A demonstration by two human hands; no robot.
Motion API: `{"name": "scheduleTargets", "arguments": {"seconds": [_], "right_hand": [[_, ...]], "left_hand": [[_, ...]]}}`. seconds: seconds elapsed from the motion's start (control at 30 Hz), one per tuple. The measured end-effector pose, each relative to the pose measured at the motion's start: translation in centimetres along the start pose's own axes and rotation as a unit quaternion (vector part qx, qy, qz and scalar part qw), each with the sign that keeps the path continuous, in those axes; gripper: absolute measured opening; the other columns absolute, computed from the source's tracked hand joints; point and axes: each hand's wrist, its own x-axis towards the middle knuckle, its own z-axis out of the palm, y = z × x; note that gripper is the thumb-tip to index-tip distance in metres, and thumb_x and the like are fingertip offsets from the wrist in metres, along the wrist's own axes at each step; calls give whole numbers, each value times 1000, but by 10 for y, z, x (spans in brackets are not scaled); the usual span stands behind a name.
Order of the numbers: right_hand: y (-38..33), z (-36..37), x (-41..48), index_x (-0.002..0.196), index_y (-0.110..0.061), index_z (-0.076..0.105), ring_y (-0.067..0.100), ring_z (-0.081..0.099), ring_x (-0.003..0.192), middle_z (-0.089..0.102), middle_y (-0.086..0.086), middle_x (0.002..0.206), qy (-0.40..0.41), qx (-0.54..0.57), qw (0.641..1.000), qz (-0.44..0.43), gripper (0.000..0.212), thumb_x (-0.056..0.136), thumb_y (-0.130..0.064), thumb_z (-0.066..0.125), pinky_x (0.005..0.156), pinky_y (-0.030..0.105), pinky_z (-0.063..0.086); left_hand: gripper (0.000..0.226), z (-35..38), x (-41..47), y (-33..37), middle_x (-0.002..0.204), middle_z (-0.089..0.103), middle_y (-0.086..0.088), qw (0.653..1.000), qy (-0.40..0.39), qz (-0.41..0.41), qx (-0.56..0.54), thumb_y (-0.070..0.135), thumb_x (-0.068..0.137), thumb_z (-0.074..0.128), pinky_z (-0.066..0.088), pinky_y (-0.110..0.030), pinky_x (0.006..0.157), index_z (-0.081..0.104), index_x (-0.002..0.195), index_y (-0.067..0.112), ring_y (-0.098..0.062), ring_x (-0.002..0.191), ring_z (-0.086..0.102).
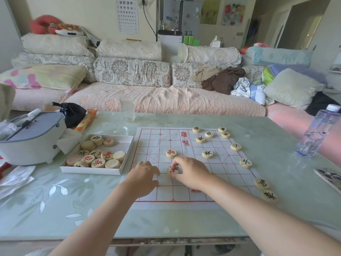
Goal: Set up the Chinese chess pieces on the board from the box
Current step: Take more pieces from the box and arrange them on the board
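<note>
Pinching a red piece (174, 170) in my right hand (191, 172), left hand (143, 179) grip unclear; box (92, 170) at left half full.

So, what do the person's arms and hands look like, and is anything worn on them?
The left arm and right arm are bare, no sleeves in view. The left hand and right hand show no gloves, rings, watch or bracelet.

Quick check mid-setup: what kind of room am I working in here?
Most likely a home living room: a long sofa piled with cushions and clothes behind the table, plus an eye chart on the wall.
</note>
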Motion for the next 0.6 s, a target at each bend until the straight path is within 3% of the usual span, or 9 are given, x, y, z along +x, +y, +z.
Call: {"name": "scheduleTargets", "arguments": {"seconds": [0.23,0.33,0.43,0.6], "right_hand": [[-16,0,9,97,-32,61,17,57,98,46,-10,138,-28,-39,999,-15,14,91,-44,56,75,29,38],[-28,4,17,103,-29,62,16,57,103,53,-7,123,-14,-17,999,-31,13,94,-35,55,83,33,47],[-44,13,27,106,-26,64,11,52,100,56,-8,110,-9,22,999,-47,14,95,-31,57,86,32,46],[-85,34,58,107,-21,66,11,58,100,64,-5,111,-11,80,993,-81,14,95,-21,58,86,27,47]], "left_hand": [[35,-1,-5,-15,126,50,2,998,9,15,-59,34,89,61,39,-34,102,58,124,29,-17,123,42],[31,-8,-6,-23,112,57,7,995,44,5,-92,30,90,60,46,-27,86,59,120,28,-14,106,55],[27,-16,-7,-32,98,63,10,985,91,-22,-145,26,90,57,46,-23,68,60,117,27,-12,81,59],[24,-27,-8,-66,100,65,5,975,165,-63,-133,25,89,52,51,-32,74,64,109,29,-18,88,62]]}}
